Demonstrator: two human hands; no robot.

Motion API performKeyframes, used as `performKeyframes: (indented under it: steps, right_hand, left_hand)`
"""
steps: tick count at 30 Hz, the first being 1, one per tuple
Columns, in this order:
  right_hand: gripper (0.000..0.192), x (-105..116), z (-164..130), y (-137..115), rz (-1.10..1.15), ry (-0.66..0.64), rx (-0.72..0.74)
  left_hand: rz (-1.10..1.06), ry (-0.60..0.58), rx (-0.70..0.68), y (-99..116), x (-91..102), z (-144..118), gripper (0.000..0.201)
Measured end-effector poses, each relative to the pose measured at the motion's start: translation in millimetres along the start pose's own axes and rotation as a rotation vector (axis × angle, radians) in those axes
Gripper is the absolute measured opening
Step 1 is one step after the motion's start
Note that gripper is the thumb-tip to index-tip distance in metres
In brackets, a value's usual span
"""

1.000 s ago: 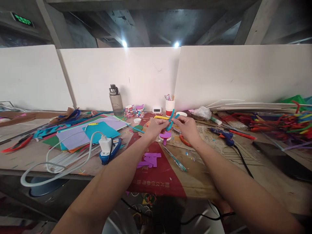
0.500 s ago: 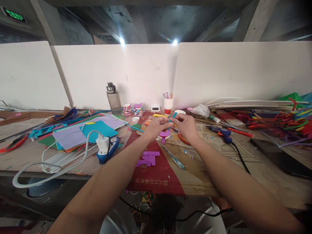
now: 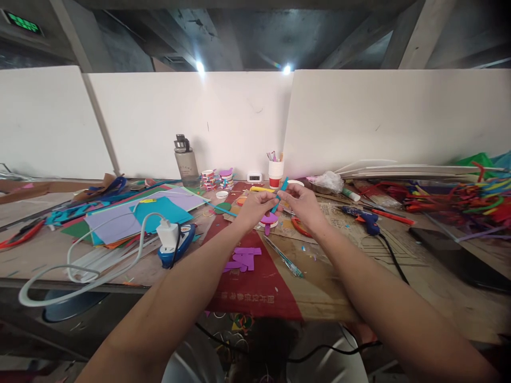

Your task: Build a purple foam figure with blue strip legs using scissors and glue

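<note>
A: Grip state?
B: Left hand [image 3: 255, 205] and right hand [image 3: 301, 205] both pinch the blue strip [image 3: 279, 194], raised just above the pink disc [image 3: 269, 219].
A: Progress?
B: Strip appears partly bent; not yet joined to the disc.

Two ceiling lamps [image 3: 199, 66] glare above; the table [image 3: 399, 266] is evenly lit, sharp, with wide-angle bending at edges.

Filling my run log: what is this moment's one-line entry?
left hand: pinching blue strip | right hand: pinching strip | above table
</note>
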State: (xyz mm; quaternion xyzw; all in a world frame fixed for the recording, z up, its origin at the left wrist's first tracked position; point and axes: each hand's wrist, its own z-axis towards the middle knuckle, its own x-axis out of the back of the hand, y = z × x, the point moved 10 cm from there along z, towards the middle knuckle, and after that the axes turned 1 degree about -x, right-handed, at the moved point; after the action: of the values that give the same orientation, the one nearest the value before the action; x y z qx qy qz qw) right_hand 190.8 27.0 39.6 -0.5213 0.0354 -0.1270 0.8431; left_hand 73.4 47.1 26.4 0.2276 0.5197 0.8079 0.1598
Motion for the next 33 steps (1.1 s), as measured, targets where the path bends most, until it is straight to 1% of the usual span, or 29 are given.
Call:
performKeyframes:
  steps: [2,7,11,18,23,27,33]
  right_hand:
    - [0.028,4,-1,-5,0.014,0.031,0.035]
    - [0.032,10,-1,-10,0.048,0.071,0.044]
    - [0.032,10,-2,-11,0.031,0.065,0.041]
    - [0.036,13,-3,-16,-0.046,0.112,0.073]
    - [0.037,14,-4,-20,-0.062,0.115,0.085]
    - [0.039,17,-3,-18,-0.071,0.123,0.085]
    - [0.033,23,1,-11,-0.053,0.158,0.097]
  left_hand:
    - [0.016,-0.027,0.019,-4,-2.9,0,0.038]
    - [-0.06,-0.079,0.059,-15,-9.6,1,0.041]
    - [-0.062,-0.076,0.048,-14,-10.6,0,0.043]
    - [0.019,-0.061,0.042,-6,-12.1,0,0.029]
    - [0.062,-0.075,0.071,-12,-13.6,-1,0.033]
    - [0.076,-0.088,0.093,-16,-15.5,-2,0.034]
    - [0.09,-0.097,0.11,-21,-15.5,-2,0.035]
